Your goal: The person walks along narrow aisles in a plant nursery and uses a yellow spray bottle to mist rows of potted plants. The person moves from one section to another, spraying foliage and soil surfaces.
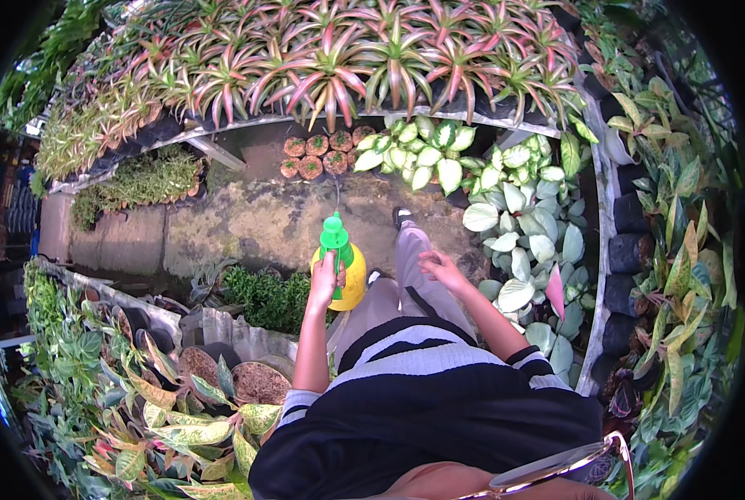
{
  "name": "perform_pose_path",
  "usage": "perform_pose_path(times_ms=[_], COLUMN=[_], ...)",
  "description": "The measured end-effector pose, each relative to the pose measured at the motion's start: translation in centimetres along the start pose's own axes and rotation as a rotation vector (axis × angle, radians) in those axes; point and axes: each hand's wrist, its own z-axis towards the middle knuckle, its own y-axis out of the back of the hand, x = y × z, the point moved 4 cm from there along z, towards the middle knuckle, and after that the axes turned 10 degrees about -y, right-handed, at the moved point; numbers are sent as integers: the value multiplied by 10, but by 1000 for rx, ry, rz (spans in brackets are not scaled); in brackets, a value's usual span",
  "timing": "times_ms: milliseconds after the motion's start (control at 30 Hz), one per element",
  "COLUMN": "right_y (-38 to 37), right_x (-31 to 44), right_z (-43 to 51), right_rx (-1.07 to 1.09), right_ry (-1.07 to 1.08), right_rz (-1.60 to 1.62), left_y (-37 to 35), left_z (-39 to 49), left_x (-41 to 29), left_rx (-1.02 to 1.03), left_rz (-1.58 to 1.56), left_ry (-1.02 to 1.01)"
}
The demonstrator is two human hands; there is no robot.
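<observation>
My left hand grips the handle of a pump pressure sprayer with a green head and a yellow tank. A thin stream runs from its nozzle towards several small pots of brown growing medium with tiny green seedlings, grouped on the ground. My right hand is held in front of my right leg, fingers loosely apart, with nothing in it. Variegated dieffenbachia-like plants grow just right of the small pots. The sprayer's lower side is partly hidden by my arm.
Pink-and-green bromeliads fill a raised bench across the far side. Pale-leaved plants stand close on my right, before a bench edge with black pots. At left are a low green shrub, a corrugated sheet and potted aglaonemas.
</observation>
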Motion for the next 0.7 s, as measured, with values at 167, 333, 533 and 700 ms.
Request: perform_pose_path(times_ms=[167, 333, 533, 700], right_y=[19, 45, 86, 127], right_x=[-13, -41, -54, -61], right_z=[-37, -63, -83, -109], right_rx=[-62, -99, -117, -94], right_ry=[-21, -39, 11, 50], right_rz=[89, 188, 306, 316], left_y=[-51, -114, -197, -249], left_z=[7, 1, -16, -30], left_x=[16, 25, 37, 53], left_rx=[188, 421, 581, 651], left_rz=[82, 163, 226, 285], left_ry=[70, 89, 79, 80])
